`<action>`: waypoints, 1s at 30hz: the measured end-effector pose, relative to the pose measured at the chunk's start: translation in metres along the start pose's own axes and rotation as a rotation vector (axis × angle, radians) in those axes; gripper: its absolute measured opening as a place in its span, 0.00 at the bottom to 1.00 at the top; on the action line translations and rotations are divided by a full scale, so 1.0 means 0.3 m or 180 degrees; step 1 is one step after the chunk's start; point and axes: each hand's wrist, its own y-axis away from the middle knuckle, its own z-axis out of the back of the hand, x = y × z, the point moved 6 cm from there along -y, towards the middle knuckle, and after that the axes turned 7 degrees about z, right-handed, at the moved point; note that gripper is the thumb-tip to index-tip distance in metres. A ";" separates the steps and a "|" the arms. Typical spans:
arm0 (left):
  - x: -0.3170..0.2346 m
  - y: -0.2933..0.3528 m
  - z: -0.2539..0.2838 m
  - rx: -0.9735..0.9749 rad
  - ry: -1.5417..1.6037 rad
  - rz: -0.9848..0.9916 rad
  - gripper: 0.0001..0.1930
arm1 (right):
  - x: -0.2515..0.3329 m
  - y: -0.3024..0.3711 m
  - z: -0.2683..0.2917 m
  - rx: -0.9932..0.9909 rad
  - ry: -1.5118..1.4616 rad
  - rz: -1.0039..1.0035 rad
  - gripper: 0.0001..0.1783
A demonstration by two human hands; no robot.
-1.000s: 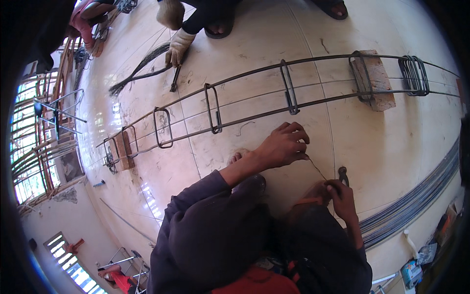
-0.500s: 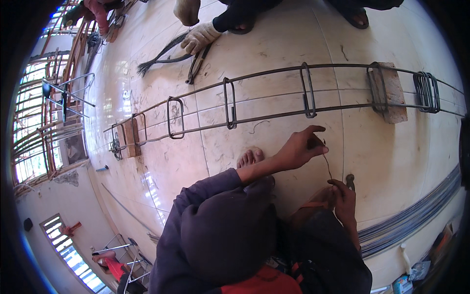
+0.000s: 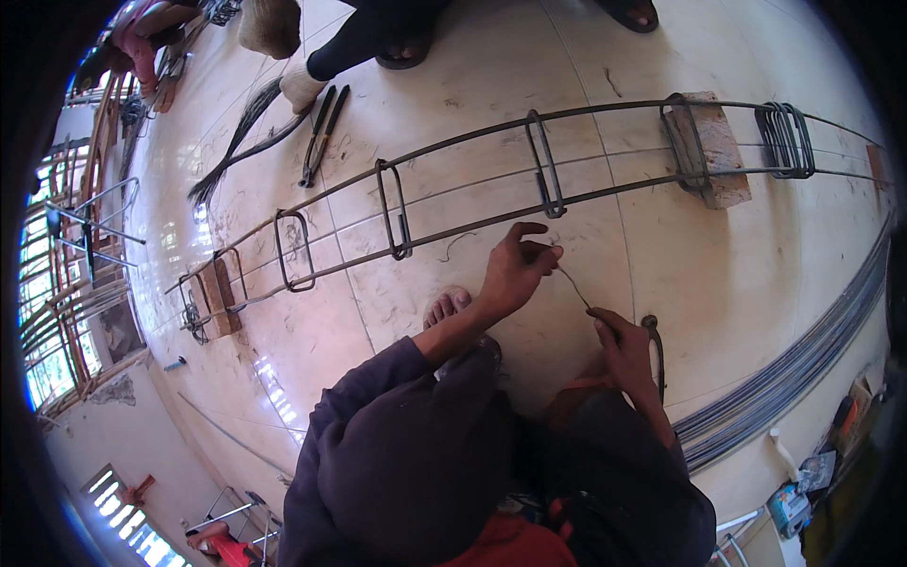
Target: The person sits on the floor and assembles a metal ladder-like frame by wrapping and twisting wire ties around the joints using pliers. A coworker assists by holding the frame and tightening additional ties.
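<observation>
A thin, slightly bent tie wire [image 3: 574, 284] runs between my hands. My left hand [image 3: 516, 274] pinches its upper end between thumb and fingertips, the index finger curled out above. Lower and to the right, my right hand [image 3: 625, 354] pinches the other end. Just beyond my left hand is a long frame of two steel bars [image 3: 472, 227] with rectangular stirrups [image 3: 392, 210] spaced along it. Neither hand touches the frame. A dark metal tool with a rounded end [image 3: 653, 331] is beside my right hand; its kind is unclear.
The frame rests on a brick [image 3: 713, 156] and a left block [image 3: 217, 300]. Several stirrups [image 3: 786, 140] bunch at its right. Steel rods [image 3: 784, 354] lie at right. Across the frame, a co-worker's gloved hand [image 3: 300, 90] is at a wire bundle [image 3: 248, 132], beside long-handled cutters [image 3: 323, 137].
The view has shifted, so the scene sits further left. My hands still hold the wire, now more slanted. The co-worker's gloved hand has moved left off the cutters, whose handles now show.
</observation>
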 end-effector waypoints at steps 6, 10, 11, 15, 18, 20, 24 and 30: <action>-0.069 0.075 0.049 -0.0692 -0.1629 -0.1061 0.18 | -0.015 -0.080 -0.052 -0.0413 -0.0139 0.0187 0.12; -0.167 0.114 0.054 -0.0807 -0.2369 -0.2228 0.15 | 0.031 -0.140 -0.072 -0.0543 -0.0349 0.0061 0.11; -0.211 0.116 0.050 -0.0900 -0.2577 -0.2437 0.14 | 0.035 -0.149 -0.075 -0.0590 -0.0410 0.0075 0.11; -0.265 0.071 0.052 -0.1432 -0.3233 -0.2261 0.14 | 0.023 -0.169 -0.106 -0.0730 -0.0820 0.0009 0.11; -0.238 0.005 0.048 -0.1083 -0.3438 -0.1811 0.18 | 0.026 -0.186 -0.121 -0.0826 -0.0966 -0.0056 0.11; -0.227 -0.027 0.047 -0.0846 -0.3329 -0.1476 0.20 | 0.035 -0.199 -0.129 -0.0885 -0.1012 -0.0088 0.11; -0.221 -0.082 0.042 -0.0440 -0.2898 -0.0830 0.23 | 0.060 -0.209 -0.128 -0.0931 -0.0945 -0.0056 0.11; -0.211 -0.105 0.045 -0.0412 -0.2579 -0.0509 0.24 | 0.066 -0.212 -0.133 -0.0980 -0.0930 0.0053 0.11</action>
